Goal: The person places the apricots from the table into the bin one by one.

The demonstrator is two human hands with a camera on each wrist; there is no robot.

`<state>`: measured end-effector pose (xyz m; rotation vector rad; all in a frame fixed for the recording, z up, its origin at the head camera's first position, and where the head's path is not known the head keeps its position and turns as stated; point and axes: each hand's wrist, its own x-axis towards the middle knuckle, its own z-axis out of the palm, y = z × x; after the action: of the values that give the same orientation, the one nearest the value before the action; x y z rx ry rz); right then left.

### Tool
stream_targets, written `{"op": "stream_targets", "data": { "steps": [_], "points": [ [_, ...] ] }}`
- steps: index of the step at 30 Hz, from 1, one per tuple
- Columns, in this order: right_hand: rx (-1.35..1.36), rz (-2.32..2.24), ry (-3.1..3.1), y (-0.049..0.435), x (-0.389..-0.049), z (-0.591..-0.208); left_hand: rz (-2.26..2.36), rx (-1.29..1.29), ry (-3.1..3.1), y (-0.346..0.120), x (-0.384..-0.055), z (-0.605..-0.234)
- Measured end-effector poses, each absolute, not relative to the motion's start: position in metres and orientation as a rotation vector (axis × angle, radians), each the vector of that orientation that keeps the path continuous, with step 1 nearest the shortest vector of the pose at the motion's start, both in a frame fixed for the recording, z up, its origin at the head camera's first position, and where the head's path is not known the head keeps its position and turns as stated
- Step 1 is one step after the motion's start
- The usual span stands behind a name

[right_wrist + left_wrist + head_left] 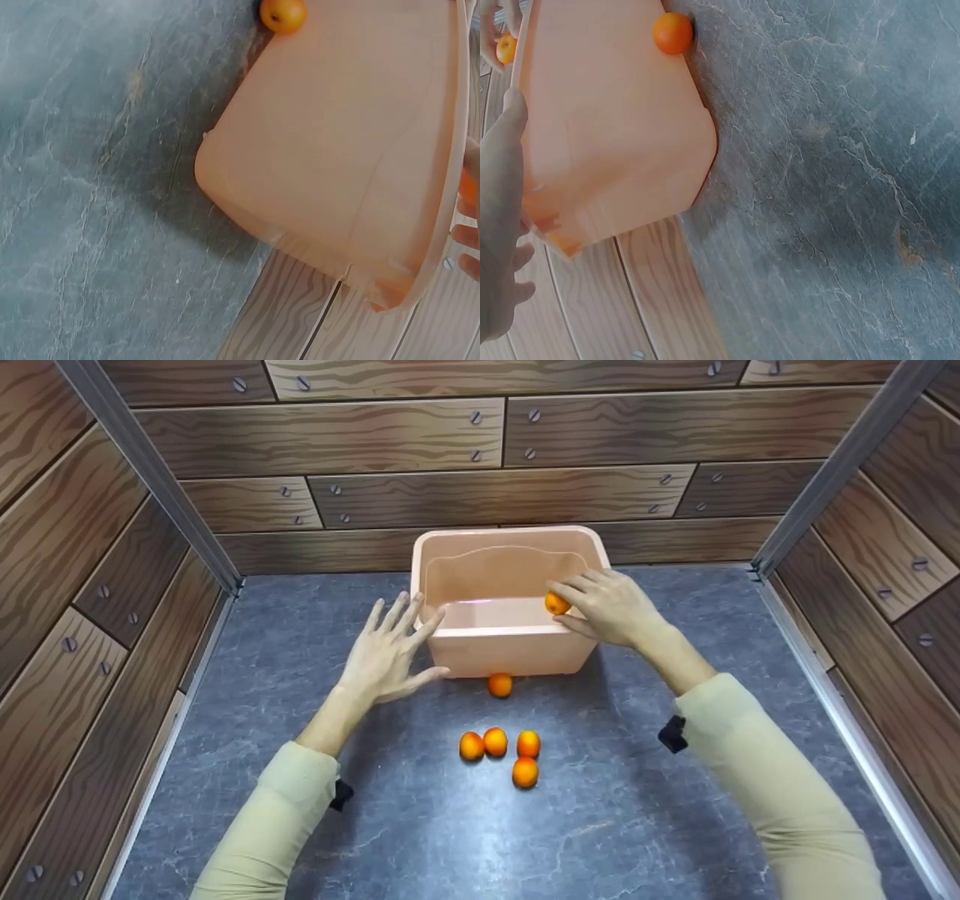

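Observation:
My right hand [611, 607] pinches a small orange fruit [556, 603] between fingers and thumb, over the right front part of a pink plastic bin [510, 651]. In the right wrist view only some fingertips and a bit of this fruit show at the right edge. My left hand [386, 652] has its fingers spread at the bin's left front corner and holds nothing. Another orange fruit [499, 685] lies against the foot of the bin's front wall, seen also in the left wrist view. The visible part of the bin's floor is bare.
Nearer on the grey marbled tabletop [420, 825] lie several more orange fruits [495, 742] in a loose cluster. Wood-patterned panels [405, 435] wall in the back and both sides, with metal rails [169, 484] at the corners.

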<state>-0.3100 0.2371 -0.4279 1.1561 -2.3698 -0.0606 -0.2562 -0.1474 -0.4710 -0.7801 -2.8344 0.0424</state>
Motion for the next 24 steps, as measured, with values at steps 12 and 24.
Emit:
{"op": "stream_targets", "data": {
  "steps": [12, 24],
  "points": [
    [1.120, -0.200, -2.476, 0.242, -0.334, -0.429, 0.058, -0.781, -2.841, -0.146, -0.257, -0.471],
    [1.052, -0.201, -2.568, 0.246, -0.342, -0.430, 0.135, -0.835, -2.716, -0.148, -0.256, -0.475]
  ]
}}
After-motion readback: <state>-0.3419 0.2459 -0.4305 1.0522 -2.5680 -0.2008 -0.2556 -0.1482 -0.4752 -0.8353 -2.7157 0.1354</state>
